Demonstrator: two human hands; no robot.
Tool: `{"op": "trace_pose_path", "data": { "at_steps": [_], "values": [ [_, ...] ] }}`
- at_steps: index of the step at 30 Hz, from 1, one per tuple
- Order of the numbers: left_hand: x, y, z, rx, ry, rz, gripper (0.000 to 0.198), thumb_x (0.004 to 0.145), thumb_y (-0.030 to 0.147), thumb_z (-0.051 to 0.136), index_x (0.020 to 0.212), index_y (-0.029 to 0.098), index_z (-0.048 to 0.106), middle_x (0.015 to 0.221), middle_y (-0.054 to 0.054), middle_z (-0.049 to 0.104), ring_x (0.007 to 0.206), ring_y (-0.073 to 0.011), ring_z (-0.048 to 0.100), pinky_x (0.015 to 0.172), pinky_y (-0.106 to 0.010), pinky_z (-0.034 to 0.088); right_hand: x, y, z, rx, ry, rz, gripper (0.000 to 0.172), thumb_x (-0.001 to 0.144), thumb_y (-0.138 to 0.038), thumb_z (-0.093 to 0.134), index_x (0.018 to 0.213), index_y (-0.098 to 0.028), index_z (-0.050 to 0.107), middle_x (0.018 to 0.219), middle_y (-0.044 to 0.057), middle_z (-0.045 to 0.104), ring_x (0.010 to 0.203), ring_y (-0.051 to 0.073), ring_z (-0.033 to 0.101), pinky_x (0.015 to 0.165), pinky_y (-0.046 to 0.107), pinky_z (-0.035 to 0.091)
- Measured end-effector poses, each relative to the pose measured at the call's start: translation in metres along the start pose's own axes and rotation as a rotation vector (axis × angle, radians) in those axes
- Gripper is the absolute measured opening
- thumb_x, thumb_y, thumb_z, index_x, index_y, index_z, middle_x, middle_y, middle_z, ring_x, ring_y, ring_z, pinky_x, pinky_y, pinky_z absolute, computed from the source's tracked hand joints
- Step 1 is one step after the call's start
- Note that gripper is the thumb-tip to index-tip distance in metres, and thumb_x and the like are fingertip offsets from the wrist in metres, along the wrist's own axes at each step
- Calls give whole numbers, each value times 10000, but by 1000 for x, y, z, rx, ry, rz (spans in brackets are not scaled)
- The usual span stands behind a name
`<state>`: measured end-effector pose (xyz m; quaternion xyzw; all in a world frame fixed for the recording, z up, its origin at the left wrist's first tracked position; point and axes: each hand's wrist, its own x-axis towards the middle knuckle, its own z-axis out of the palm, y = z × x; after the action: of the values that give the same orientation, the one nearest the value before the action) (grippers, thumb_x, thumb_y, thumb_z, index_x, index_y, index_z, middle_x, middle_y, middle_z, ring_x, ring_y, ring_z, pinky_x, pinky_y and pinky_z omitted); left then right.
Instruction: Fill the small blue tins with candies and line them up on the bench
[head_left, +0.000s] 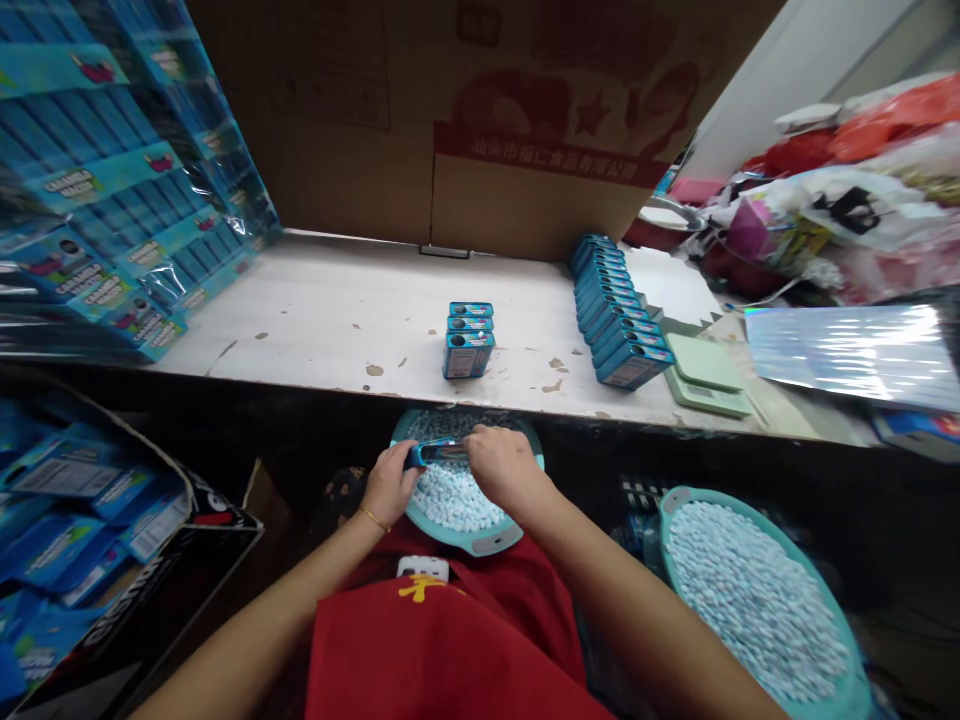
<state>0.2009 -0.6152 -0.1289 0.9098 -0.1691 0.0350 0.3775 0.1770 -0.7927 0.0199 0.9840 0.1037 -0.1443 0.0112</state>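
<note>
Over a teal basin point(480, 543) of small pale blue pieces, my left hand point(390, 487) grips a small blue box point(426, 453) by its left end. My right hand point(501, 462) is closed at the box's right side, its fingers curled round something thin and greyish that I cannot make out clearly. Three small blue boxes point(469, 355) stand in a short row on the white table point(337, 320) beyond the basin. Further right, several similar boxes point(630, 360) form a longer row.
A green scale point(709, 385) sits right of the long row. A second basin point(851, 640) of pieces is at lower right. Wrapped blue stacks point(112, 180) and an open carton point(180, 540) of blue boxes are left. A large cardboard box point(360, 130) stands behind.
</note>
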Motion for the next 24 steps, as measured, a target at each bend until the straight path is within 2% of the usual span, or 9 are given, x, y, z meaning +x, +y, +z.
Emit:
{"op": "trace_pose_path", "data": {
  "at_steps": [3,7,9,11,14,16,19,22,24],
  "values": [
    [-2,-6,-5,-76,15,-37,349,731,203,471,1079,171,480,1055,-85,558,999,-217,504,895,-373,385,-6,31,19,50,61,44,332,783,-108,327,923,-235,600,921,60,600,821,170,572,659,252,398],
    [-7,-14,-13,-183,34,-82,346,748,260,474,1087,189,471,1039,-72,570,984,-205,528,875,-354,403,4,70,86,147,-34,257,386,774,-75,324,969,-257,603,960,67,601,874,174,564,692,260,392],
    [-9,-16,-16,-198,49,-109,349,753,293,478,1087,192,469,1030,-69,575,964,-200,537,858,-345,411,17,69,124,265,-28,323,386,777,-67,315,954,-212,625,966,96,606,892,185,559,717,269,390],
    [-10,-17,-18,-189,63,-138,354,752,322,485,1081,191,472,1022,-66,579,939,-197,546,839,-336,419,32,54,156,353,-7,311,393,773,-63,320,963,-204,634,975,93,614,920,185,550,749,266,384],
    [-11,-19,-21,-175,84,-174,357,749,355,493,1064,189,479,984,-57,591,885,-189,560,802,-324,432,53,28,185,442,14,282,403,755,-65,352,1003,-222,629,1002,66,625,948,192,542,779,260,381],
    [-12,-22,-23,-187,102,-189,365,746,369,496,1062,188,477,963,-53,597,864,-185,567,789,-320,438,62,21,194,575,43,256,376,744,-83,385,988,-207,642,1002,60,633,946,207,544,784,260,387],
    [-12,-25,-27,-206,120,-211,390,738,383,504,1069,182,472,963,-56,599,856,-185,572,787,-321,441,63,28,199,839,85,179,300,723,-130,442,908,-165,675,921,58,658,884,205,565,760,248,407],
    [-10,-26,-30,-187,132,-225,395,729,385,514,1066,182,476,948,-53,600,839,-185,572,776,-322,445,50,44,187,947,96,137,301,715,-176,451,923,-136,665,838,58,664,743,172,577,660,240,433],
    [-9,-24,-28,-181,132,-209,380,731,371,511,1062,188,476,948,-51,598,854,-188,567,788,-326,440,38,52,169,979,99,120,321,707,-183,443,942,-130,656,805,56,660,661,148,561,595,235,434]
  ]
}}
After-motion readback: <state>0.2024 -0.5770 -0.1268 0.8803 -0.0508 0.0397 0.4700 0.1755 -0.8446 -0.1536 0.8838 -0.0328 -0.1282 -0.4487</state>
